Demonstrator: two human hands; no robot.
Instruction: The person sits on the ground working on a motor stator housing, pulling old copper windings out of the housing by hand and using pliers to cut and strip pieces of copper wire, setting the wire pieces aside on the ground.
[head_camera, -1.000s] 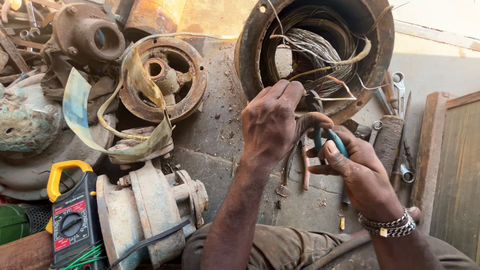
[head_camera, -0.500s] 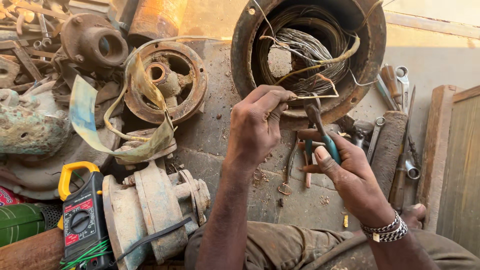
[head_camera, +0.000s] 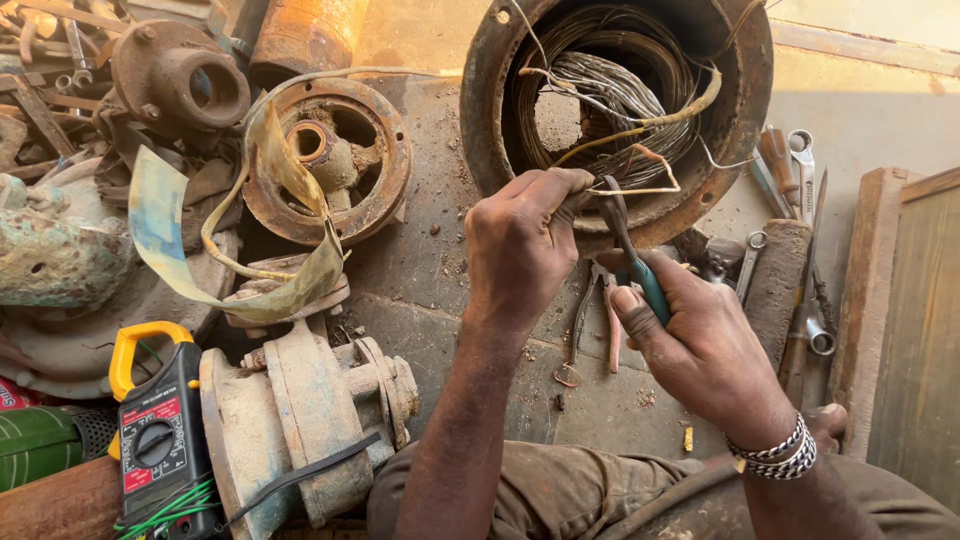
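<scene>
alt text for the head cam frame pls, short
A person's left hand pinches a thin wire while the right hand grips teal-handled pliers at it, before a rusty round motor housing full of copper windings. A yellow-and-black clamp meter lies lower left among rusted motor parts.

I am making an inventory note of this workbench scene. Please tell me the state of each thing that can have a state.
left hand: pinching a thin wire
right hand: gripping teal-handled pliers
pliers: jaws at the wire
wire: bent, held taut
motor housing: rusty, open, windings loose inside
clamp meter: lying flat, unused
</scene>
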